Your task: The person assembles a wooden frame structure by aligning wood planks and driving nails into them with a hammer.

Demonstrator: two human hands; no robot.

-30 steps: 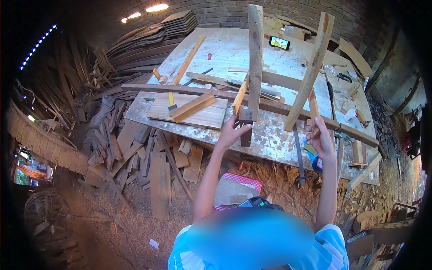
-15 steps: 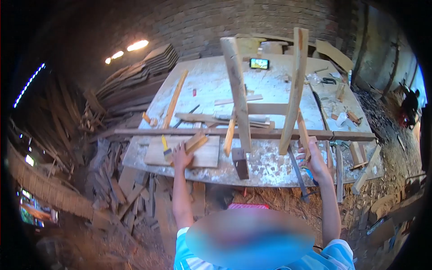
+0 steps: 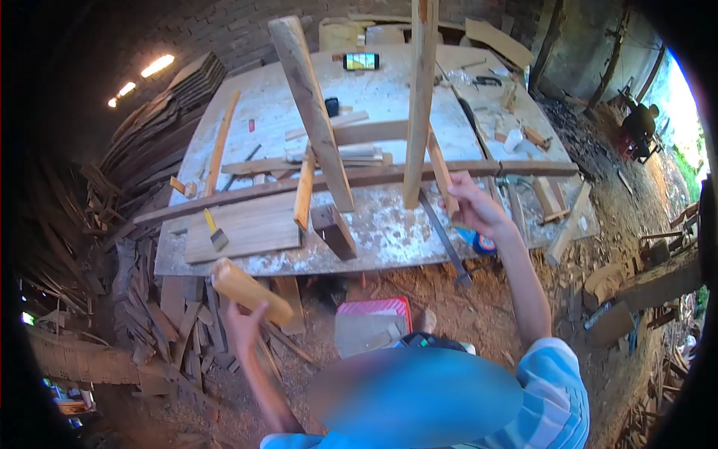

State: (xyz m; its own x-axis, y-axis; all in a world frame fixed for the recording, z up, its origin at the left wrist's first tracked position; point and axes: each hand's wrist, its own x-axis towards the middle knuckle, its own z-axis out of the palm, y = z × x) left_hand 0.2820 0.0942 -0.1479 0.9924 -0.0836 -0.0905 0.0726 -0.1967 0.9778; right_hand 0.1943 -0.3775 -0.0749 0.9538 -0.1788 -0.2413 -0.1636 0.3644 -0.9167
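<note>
Off the table's front edge, my left hand [image 3: 245, 329] is closed around a thick wooden block [image 3: 253, 292]. My right hand [image 3: 479, 208] grips the near end of a light wooden rail [image 3: 441, 170] on a wooden frame. That frame has two tall legs, a left leg [image 3: 310, 108] and a right leg [image 3: 420, 105], joined by a crosspiece [image 3: 372, 132]. A second rail [image 3: 304, 187] juts out from the left leg. Close to the frame's foot is a dark wood block [image 3: 333, 232]. Below my right hand lies a blue round object [image 3: 479, 241], partly hidden.
A paintbrush [image 3: 216, 230] lies on a flat board [image 3: 262, 224]. A long dark beam [image 3: 374, 177] crosses the worktable [image 3: 262, 142]. A hammer [image 3: 516, 181], a metal bar [image 3: 446, 243] and a phone [image 3: 361, 61] are on it. Scrap wood [image 3: 161, 314] fills the left floor. Another person [image 3: 638, 127] sits far right.
My left hand has lifted the wooden block off the board and drawn it back past the table edge. My right hand stays on the rail. The view has shifted right and down.
</note>
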